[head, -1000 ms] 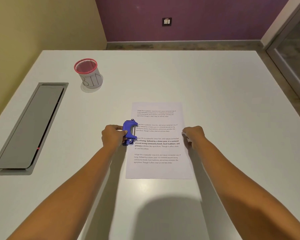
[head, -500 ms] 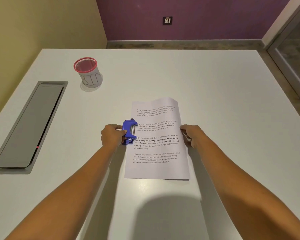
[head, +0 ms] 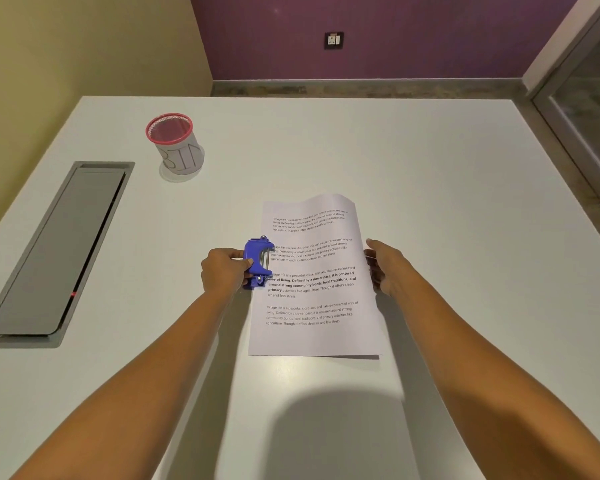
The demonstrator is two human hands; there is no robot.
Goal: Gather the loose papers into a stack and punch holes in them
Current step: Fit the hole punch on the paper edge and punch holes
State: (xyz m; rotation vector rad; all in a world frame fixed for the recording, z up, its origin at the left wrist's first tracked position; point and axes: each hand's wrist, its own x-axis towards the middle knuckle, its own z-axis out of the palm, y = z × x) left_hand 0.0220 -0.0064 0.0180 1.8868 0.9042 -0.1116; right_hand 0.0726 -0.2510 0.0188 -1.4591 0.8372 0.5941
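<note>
Papers [head: 312, 282], stacked near centre, are sitting with their left edge in a blue hole punch [head: 257, 263]. Left hand [head: 224, 271] is gripping the punch; right hand [head: 383, 268] is pinching the lifted right edge. Punching is beginning; a firm squeeze likely comes next.

Paper: stack of white printed paper sheets [head: 317, 336], four blocks of black text on top, the third partly bold.
Paper pose: lengthwise away from the person on the white table [head: 430, 168]; left side lies flat, right long edge is raised, far edge curves in a wave.
Punch: small blue plastic hole punch [head: 257, 261] with metal pins, at the middle of the stack's left long edge, its mouth over the margin.
Hold: left hand [head: 222, 271] grips the punch; right hand [head: 385, 268] holds the raised right edge.
</note>
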